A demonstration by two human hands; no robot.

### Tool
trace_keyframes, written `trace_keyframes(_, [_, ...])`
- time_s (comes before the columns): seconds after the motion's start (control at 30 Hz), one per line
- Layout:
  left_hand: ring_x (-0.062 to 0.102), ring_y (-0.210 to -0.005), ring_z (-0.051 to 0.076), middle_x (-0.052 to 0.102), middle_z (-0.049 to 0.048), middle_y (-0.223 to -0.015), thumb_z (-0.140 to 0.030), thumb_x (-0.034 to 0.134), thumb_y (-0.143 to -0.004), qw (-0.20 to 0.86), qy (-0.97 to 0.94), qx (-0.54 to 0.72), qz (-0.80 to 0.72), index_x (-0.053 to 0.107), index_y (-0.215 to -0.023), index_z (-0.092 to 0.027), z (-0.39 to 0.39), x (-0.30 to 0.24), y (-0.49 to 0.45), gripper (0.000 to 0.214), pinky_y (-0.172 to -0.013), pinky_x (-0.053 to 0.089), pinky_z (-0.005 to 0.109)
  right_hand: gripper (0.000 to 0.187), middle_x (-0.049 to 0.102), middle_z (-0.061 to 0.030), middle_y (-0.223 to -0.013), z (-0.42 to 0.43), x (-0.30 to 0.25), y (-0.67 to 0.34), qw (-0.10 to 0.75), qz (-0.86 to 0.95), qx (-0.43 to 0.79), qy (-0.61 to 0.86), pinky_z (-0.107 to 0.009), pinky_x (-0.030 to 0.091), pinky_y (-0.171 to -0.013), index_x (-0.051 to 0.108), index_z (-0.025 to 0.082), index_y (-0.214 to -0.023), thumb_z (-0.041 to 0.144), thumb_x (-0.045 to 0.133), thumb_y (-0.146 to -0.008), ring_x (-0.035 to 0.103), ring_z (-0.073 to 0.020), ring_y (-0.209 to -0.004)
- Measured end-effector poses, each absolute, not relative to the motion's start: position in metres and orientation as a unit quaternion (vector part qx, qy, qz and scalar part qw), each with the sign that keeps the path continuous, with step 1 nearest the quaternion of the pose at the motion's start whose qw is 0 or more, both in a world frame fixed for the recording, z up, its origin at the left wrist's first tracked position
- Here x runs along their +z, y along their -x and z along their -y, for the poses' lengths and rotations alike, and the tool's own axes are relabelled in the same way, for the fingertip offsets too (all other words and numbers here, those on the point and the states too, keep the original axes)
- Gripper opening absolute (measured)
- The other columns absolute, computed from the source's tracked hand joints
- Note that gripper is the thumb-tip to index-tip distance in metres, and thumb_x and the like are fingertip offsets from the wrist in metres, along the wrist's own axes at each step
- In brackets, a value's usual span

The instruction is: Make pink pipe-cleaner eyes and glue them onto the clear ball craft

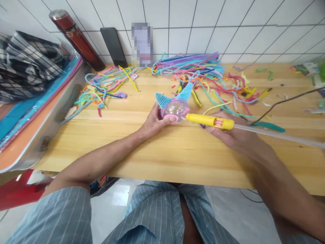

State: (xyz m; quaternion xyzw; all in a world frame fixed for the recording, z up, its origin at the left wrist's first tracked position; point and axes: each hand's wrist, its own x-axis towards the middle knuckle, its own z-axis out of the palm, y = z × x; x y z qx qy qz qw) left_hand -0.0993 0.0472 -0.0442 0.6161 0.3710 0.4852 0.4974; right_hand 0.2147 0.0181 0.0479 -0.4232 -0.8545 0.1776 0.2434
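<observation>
Near the middle of the table, my left hand (154, 122) grips a clear round ball (175, 109) with a purple pipe-cleaner rim, two blue pointed ears and pink pieces on its front. The left thumb presses on a pink oval piece (170, 119). From the right, my right hand (228, 130) is closed around a yellow hot glue gun (209, 121), with a long clear glue stick (276, 135) running out of its back. The gun's nozzle points at the ball's front by the pink pieces; whether it touches is too small to tell.
Pipe cleaners (188, 64) lie in heaps along the wall, with yellow-handled pliers (196, 98) among them. A red thermos (76, 39) and two phones stand at the back. On the left is a plastic bin (54, 117); a black cord (279, 103) crosses the right side.
</observation>
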Motion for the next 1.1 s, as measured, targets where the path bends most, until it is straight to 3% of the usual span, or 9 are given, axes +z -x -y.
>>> trace_keyframes(0.17, [0.063,-0.155,0.038,0.067,0.0148,-0.163,-0.074,0.095,-0.082,0.494,-0.624,0.472,-0.379,0.040,-0.171,-0.032,-0.046,-0.042,0.100,0.112,-0.131,0.053,0.059,0.008,0.084,-0.0065,-0.098,-0.015,0.037,-0.215,0.256,0.872,0.170,0.382,-0.036,0.059,-0.071,0.067,0.027,-0.110,0.034,0.064,-0.106,0.078,-0.0248,-0.080])
trace_keyframes(0.3, [0.064,-0.155,0.040,0.067,0.0154,-0.164,-0.075,0.097,-0.078,0.494,-0.616,0.479,-0.383,0.034,-0.175,-0.033,-0.047,-0.044,0.099,0.123,-0.130,0.054,0.060,0.009,0.086,-0.0079,-0.105,-0.015,0.033,-0.216,0.275,0.891,0.113,0.343,-0.038,0.062,-0.075,0.065,0.030,-0.117,0.032,0.062,-0.109,0.084,-0.0274,-0.092])
trace_keyframes(0.6, [0.061,-0.158,0.040,0.064,0.0147,-0.167,-0.074,0.096,-0.081,0.494,-0.624,0.475,-0.375,0.028,-0.179,-0.036,-0.047,-0.044,0.099,0.125,-0.132,0.053,0.061,0.018,0.084,-0.0062,-0.104,-0.015,0.009,-0.219,0.335,0.888,0.074,0.305,-0.039,0.064,-0.075,0.066,0.033,-0.127,0.029,0.063,-0.109,0.083,-0.0285,-0.090])
trace_keyframes(0.8, [0.063,-0.156,0.039,0.068,0.0137,-0.163,-0.073,0.096,-0.081,0.490,-0.627,0.476,-0.375,0.039,-0.173,-0.035,-0.046,-0.045,0.100,0.115,-0.131,0.054,0.059,0.017,0.082,-0.0051,-0.103,-0.015,0.003,-0.217,0.336,0.886,0.079,0.309,-0.041,0.064,-0.074,0.066,0.035,-0.124,0.029,0.062,-0.109,0.082,-0.0287,-0.089])
trace_keyframes(0.97, [0.060,-0.159,0.039,0.064,0.0142,-0.167,-0.071,0.097,-0.082,0.497,-0.626,0.473,-0.370,0.031,-0.178,-0.036,-0.046,-0.043,0.100,0.122,-0.134,0.052,0.060,0.017,0.081,-0.0038,-0.101,-0.012,0.015,-0.213,0.301,0.894,0.081,0.322,-0.041,0.064,-0.075,0.063,0.034,-0.122,0.024,0.062,-0.109,0.082,-0.0275,-0.090])
trace_keyframes(1.1, [0.062,-0.158,0.040,0.066,0.0146,-0.166,-0.073,0.097,-0.080,0.495,-0.625,0.473,-0.374,0.027,-0.180,-0.036,-0.046,-0.043,0.100,0.127,-0.133,0.052,0.061,0.015,0.080,-0.0034,-0.097,-0.013,0.008,-0.214,0.332,0.884,0.084,0.318,-0.039,0.061,-0.071,0.065,0.033,-0.121,0.028,0.062,-0.108,0.080,-0.0275,-0.084])
